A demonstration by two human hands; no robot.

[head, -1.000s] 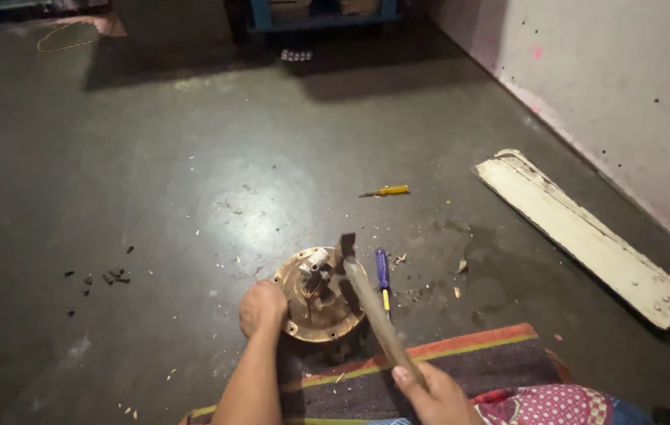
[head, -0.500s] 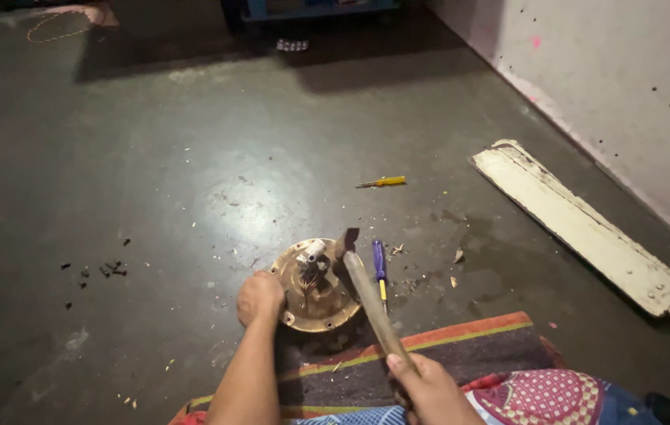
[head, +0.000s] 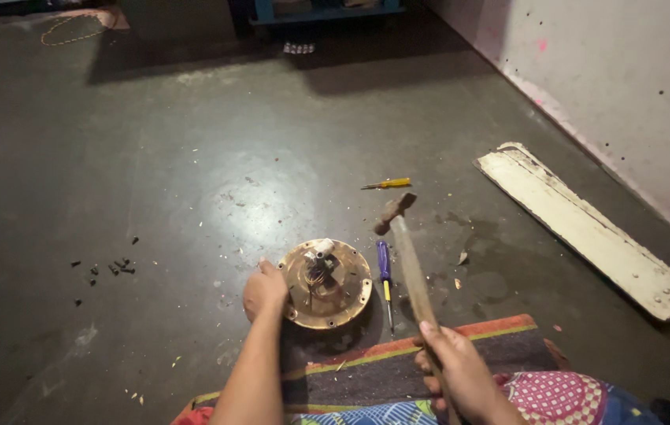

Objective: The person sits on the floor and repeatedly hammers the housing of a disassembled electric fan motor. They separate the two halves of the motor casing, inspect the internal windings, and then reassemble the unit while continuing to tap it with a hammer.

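The round metal motor housing (head: pixel 325 283) is rusty brown-gold with a whitish hub. The wooden-handled hammer (head: pixel 406 244) has a pale tan shaft and dark brown head. One screwdriver (head: pixel 384 271) is purple and yellow, the other screwdriver (head: pixel 388 183) yellow. The concrete floor (head: pixel 154 157) is dark grey-green. The striped mat (head: pixel 429 350) is grey with orange and yellow bands. The long flat blade (head: pixel 587 224) is cream-white with chipped, dirty patches.

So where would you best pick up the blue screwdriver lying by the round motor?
Probably by the blue handle of the screwdriver, coming from above with fingers across it. It lies flat on the floor, handle away from the person, thin shaft toward the mat, and the handle is its thickest part. The motor sits close on one side.
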